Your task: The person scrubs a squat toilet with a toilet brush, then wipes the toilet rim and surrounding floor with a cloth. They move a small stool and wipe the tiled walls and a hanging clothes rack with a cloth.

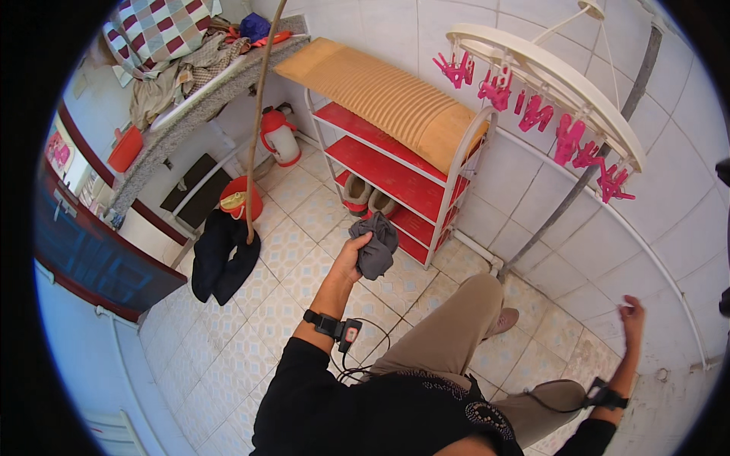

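Observation:
My left hand (352,259) is closed round a crumpled dark grey cloth (377,246), held in front of the lower shelves of a red and white shoe rack (393,171). A pair of shoes (357,192) stands on a lower shelf just beyond the cloth. Out to the right by the tiled wall, my right hand (632,313) holds nothing, its fingers loosely curled and apart. Both forearms wear black straps with small devices. Above and between the hands hangs a round white drying rack (547,74) with several pink clothes pegs (568,139).
A ribbed yellow board (388,94) lies across the rack's top. Left of it are a thermos (280,139), a red bucket (242,196), dark clothing (223,256) on the floor and an upright wooden stick (258,114). A granite counter (194,105) bears fabrics; a dark door (102,251) stands left.

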Demonstrator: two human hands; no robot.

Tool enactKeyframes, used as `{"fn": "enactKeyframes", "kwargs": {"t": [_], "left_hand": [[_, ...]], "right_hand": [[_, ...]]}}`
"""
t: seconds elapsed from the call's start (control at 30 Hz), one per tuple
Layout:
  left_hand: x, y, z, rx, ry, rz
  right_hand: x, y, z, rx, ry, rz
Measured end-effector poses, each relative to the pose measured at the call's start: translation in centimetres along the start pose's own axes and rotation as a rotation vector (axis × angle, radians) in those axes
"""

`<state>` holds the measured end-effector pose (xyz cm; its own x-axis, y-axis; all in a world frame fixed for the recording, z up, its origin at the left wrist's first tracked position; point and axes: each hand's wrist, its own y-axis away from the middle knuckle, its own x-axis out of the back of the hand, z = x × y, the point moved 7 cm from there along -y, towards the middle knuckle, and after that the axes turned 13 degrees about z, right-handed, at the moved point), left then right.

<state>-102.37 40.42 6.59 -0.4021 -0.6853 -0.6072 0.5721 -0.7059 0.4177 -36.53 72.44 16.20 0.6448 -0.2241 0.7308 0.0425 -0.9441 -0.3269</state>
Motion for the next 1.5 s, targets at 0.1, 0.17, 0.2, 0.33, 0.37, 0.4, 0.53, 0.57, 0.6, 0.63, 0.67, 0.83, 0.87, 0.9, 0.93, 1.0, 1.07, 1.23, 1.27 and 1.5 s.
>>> {"fn": "enactKeyframes", "kwargs": {"t": [0.1,0.17,0.2,0.33,0.37,0.4,0.53,0.57,0.6,0.63,0.67,0.83,0.87,0.9,0.93,1.0,1.07,1.23,1.27,1.5], "left_hand": [[1.2,-0.9,-0.2,0.045,-0.009,-0.049],[2.5,-1.2,-1.0,0.077,-0.017,-0.001],[3.1,-1.2,-1.5,0.100,0.000,0.033],[5.3,-1.0,-3.2,0.134,0.073,0.175],[5.8,-0.8,-3.4,0.124,0.075,0.247],[5.9,-0.6,-3.6,0.098,0.080,0.262],[4.9,0.5,-3.5,0.138,0.077,0.337],[3.9,0.6,-2.7,0.101,0.088,0.279],[2.9,0.6,-1.9,0.079,0.102,0.258],[1.9,0.5,-1.0,0.060,0.122,0.234],[0.5,0.4,-0.1,0.077,0.150,0.178],[-7.0,-1.2,4.2,-0.014,0.120,0.039],[-8.3,-1.6,4.7,0.000,0.115,0.031],[-9.4,-1.8,5.0,0.013,0.112,0.022],[-10.4,-2.2,5.4,0.004,0.117,0.028],[-11.8,-3.0,5.7,-0.007,0.111,0.031],[-12.7,-3.9,5.8,-0.033,0.136,-0.011],[-9.6,-5.6,3.5,-0.058,0.238,-0.013],[-8.7,-5.7,2.6,0.035,0.260,-0.078],[-3.5,-6.4,3.0,-0.036,0.425,-0.207]], "right_hand": [[11.3,-3.9,6.1,-0.277,-0.109,0.171],[19.4,-5.5,9.5,-0.414,-0.200,0.290],[23.4,-5.7,11.0,-0.432,-0.246,0.432],[34.2,-5.9,14.9,-0.475,-0.387,0.638],[35.8,-5.5,15.8,-0.514,-0.431,0.702],[36.5,-5.1,16.3,-0.493,-0.482,0.701],[33.9,-1.9,16.2,-0.468,-0.570,0.690],[32.0,-0.9,15.4,-0.473,-0.596,0.708],[29.1,-0.1,13.9,-0.457,-0.571,0.627],[25.6,0.6,11.9,-0.425,-0.564,0.552],[22.0,1.6,9.1,-0.334,-0.582,0.466],[4.4,6.6,-6.3,-0.160,-0.685,0.015],[2.0,7.3,-9.1,-0.144,-0.697,-0.051],[-0.1,7.7,-11.6,-0.138,-0.700,-0.112],[-1.9,8.0,-14.1,-0.091,-0.716,-0.174],[-4.9,8.5,-17.6,-0.080,-0.772,-0.239],[-7.7,8.7,-20.4,-0.056,-0.798,-0.299],[-15.3,9.1,-26.5,-0.008,-0.816,-0.433],[-16.7,8.9,-27.8,0.033,-0.752,-0.435],[-21.9,10.3,-41.8,0.519,-0.654,-0.378]]}}
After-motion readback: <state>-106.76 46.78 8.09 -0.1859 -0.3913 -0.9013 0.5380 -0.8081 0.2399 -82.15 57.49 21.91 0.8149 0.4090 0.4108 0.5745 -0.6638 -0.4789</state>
